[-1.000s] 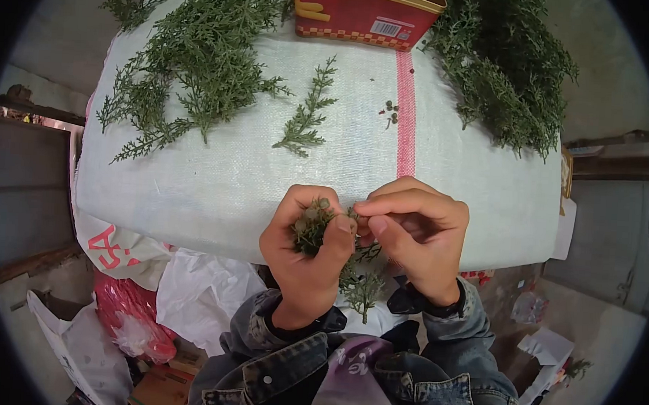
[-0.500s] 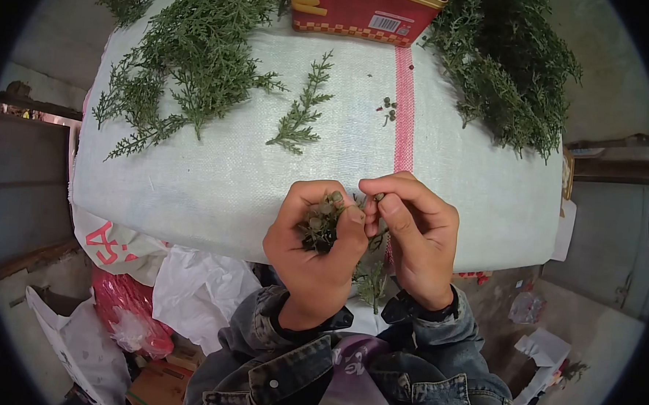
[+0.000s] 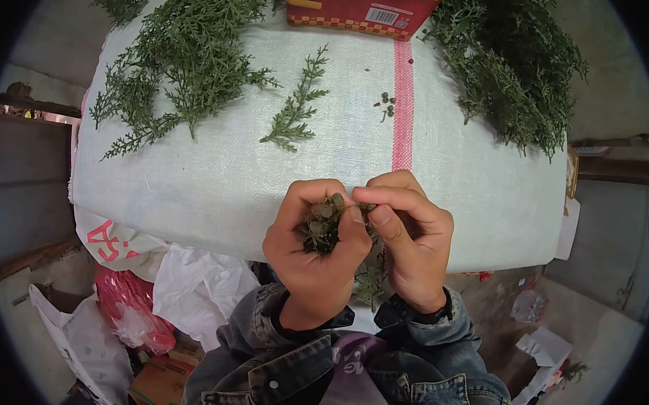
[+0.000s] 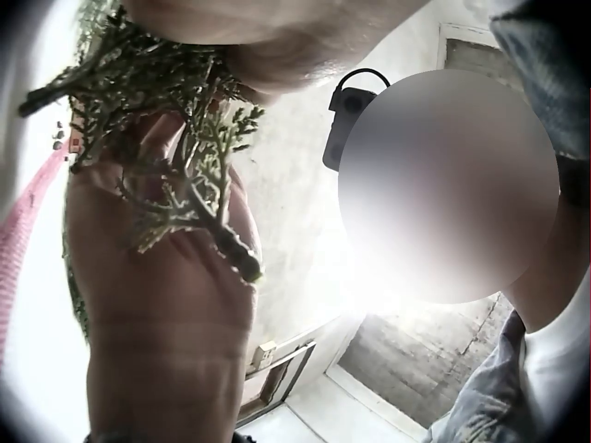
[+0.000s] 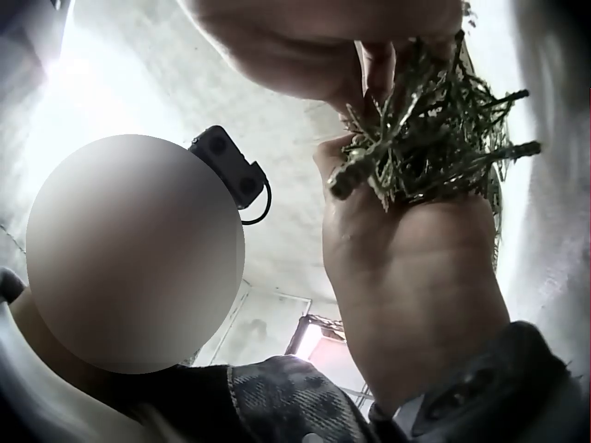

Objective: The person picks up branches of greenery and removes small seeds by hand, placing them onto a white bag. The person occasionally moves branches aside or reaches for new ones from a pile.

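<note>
In the head view my left hand (image 3: 302, 278) grips a bunch of green conifer sprigs (image 3: 315, 235) with small round cones (image 3: 337, 199) showing at its top. Beside the left thumb, the thumb and forefinger of my right hand (image 3: 419, 244) pinch at a small green-brown cone at the bunch's edge. Leafy stems (image 3: 369, 282) hang below, between the two wrists. From underneath, the left wrist view shows a cut stem end (image 4: 242, 261) poking down. The right wrist view shows several cut stems (image 5: 434, 152) sticking out of the grip.
A white woven sack (image 3: 222, 190) with a pink stripe (image 3: 402, 126) lies under the hands. On it are a conifer heap (image 3: 192, 63) at left, another heap (image 3: 514, 80) at right, a single sprig (image 3: 296, 109), several loose cones (image 3: 388, 103) and a red tin (image 3: 349, 9).
My right hand pinched a round cone just right of the bunch half a second ago; its fingertips have since moved back left against the bunch. The left hand keeps its grip.
</note>
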